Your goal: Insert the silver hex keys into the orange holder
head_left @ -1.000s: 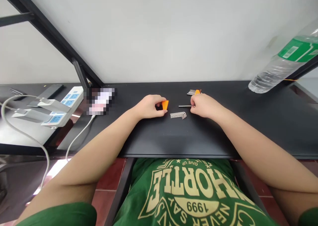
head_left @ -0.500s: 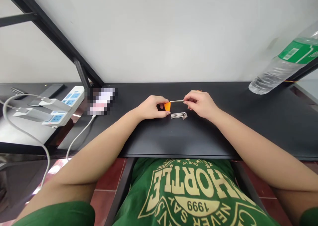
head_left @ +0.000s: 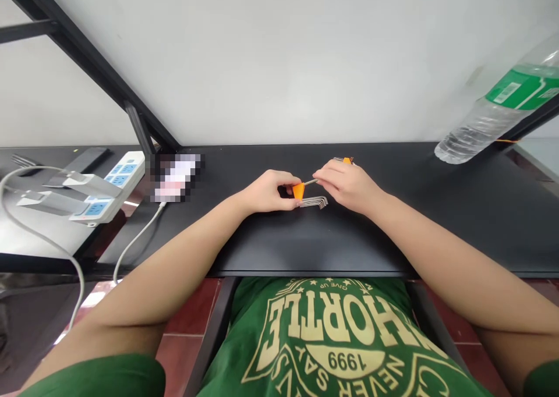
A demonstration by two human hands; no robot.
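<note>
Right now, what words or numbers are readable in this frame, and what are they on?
"HORTLE": green T-shirt, upside down, first letters cut off.
"1999": same shirt.
"GIVE UP": same shirt, small.
"NEVER SAY": same shirt, at the frame edge.
Bottle label: too blurred to read.
Power strip: no readable marking.

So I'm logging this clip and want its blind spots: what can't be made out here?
Head view only.
Whether the hex key is seated in the orange holder: too small; the right hand covers its far end.
Rest of the holder: hidden by the left hand.
Second key set: mostly behind the right hand.
Item beside the power strip: pixelated.
Bottle: cut by the right edge.
</note>
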